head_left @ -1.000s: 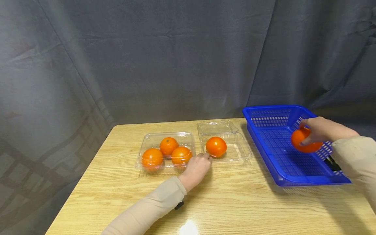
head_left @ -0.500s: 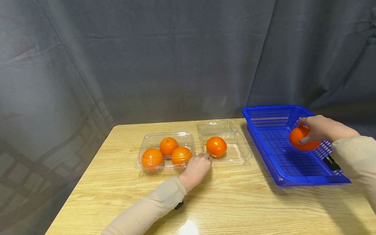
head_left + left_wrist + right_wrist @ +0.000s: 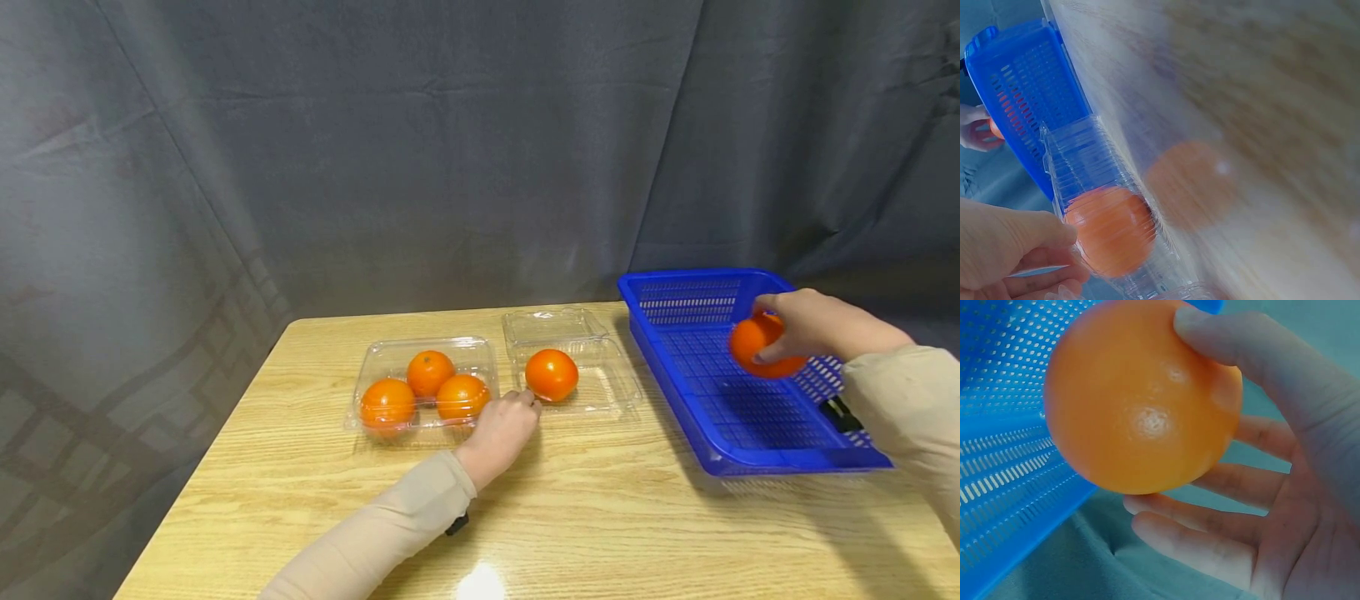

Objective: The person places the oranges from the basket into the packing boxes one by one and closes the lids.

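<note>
My left hand (image 3: 501,433) pinches the near left rim of a clear plastic clamshell container (image 3: 596,387), thumb and fingers on its edge. The container's lid (image 3: 555,327) lies folded back, and one smooth orange-red tomato (image 3: 552,375) sits in its left part. My right hand (image 3: 821,323) grips another tomato (image 3: 757,346) and holds it over the blue plastic basket (image 3: 678,392). In the right wrist view, the thumb presses on top of this tomato (image 3: 1141,400), with the fingers beneath and behind it.
Left of the open container stands a second clear container (image 3: 375,358) with three oranges (image 3: 431,373) in it. The wooden table (image 3: 570,517) carries everything. A grey curtain (image 3: 450,167) hangs behind the table.
My right hand has moved a little left and up in the head view, carrying the tomato over the basket. The left hand and the containers have stayed in place.
</note>
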Tool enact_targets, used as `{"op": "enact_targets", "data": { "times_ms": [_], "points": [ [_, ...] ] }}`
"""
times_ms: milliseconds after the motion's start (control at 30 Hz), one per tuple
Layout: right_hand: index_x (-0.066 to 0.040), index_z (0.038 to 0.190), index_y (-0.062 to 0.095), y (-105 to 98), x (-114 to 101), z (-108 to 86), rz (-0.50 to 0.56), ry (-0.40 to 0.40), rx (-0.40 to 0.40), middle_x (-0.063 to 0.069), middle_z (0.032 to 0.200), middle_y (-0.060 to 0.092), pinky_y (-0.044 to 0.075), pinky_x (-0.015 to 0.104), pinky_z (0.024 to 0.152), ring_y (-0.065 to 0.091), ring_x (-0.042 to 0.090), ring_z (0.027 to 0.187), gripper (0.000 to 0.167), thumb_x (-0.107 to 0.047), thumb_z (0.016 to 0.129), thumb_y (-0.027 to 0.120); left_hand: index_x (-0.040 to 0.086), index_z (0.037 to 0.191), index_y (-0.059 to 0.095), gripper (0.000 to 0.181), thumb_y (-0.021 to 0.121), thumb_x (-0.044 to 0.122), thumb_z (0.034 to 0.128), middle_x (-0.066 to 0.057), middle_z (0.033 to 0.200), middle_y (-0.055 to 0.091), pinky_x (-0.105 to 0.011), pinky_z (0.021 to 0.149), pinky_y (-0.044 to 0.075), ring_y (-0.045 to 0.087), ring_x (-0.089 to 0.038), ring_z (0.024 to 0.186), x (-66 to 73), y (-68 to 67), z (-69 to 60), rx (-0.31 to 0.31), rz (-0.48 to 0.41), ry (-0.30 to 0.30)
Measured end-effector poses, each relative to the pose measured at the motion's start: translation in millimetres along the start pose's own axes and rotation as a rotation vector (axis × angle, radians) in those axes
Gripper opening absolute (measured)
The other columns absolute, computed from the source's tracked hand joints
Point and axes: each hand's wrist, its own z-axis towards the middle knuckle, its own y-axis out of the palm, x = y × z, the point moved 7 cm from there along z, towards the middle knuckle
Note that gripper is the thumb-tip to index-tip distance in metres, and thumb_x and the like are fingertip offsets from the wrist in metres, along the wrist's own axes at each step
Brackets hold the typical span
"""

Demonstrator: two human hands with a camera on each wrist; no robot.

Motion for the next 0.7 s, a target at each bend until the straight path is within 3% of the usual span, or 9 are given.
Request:
{"op": "enact_targets", "data": {
  "times_ms": [700],
  "points": [
    [0.007,0.112,0.056,-8,-14,0.3,-0.017,-0.026,0.021,0.02,0.088,0.063,0.055,0.052,0.068,0.056,0.023,0.07,0.072,-0.037,0.062,0.083,0.016,0.084,0.071,0.01,0.072,0.01,0.0766,0.008,0.081,0.066,-0.012,0.051,0.05,0.059,-0.003,0.064,-0.5,-0.4,0.5,-0.007,-0.02,-0.004]
  ]
}}
